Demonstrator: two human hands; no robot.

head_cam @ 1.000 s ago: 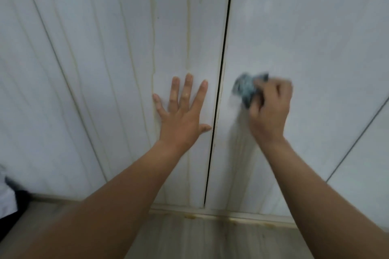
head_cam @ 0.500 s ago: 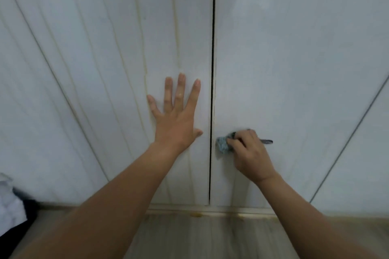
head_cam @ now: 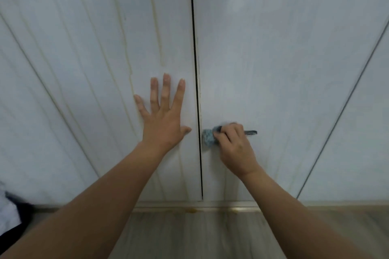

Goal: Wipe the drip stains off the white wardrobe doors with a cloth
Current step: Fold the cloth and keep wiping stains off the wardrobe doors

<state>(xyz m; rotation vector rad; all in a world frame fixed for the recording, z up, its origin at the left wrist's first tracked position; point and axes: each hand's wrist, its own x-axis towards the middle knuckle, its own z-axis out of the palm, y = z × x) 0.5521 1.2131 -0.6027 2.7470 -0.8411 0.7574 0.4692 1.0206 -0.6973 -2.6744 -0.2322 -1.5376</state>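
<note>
Two white wardrobe doors meet at a dark vertical gap. The left door (head_cam: 101, 59) carries several yellowish drip stains (head_cam: 126, 44) running down it. My left hand (head_cam: 163, 118) lies flat on that door with its fingers spread, just left of the gap. My right hand (head_cam: 233, 145) grips a bunched blue-grey cloth (head_cam: 208, 137) and presses it on the lower right door (head_cam: 273, 59), right beside the gap. A strip of the cloth sticks out to the right of my fingers. Faint streaks show below the cloth.
A wood-look floor (head_cam: 200, 233) runs below the doors, with a yellowish spot (head_cam: 192, 210) on the base strip. Another door panel (head_cam: 362, 132) stands at the far right. Something white and dark (head_cam: 8, 216) lies at the lower left edge.
My right hand has carried the cloth down the right door, from level with my left hand's fingers to below it, close to the gap. The left hand has stayed flat on the left door.
</note>
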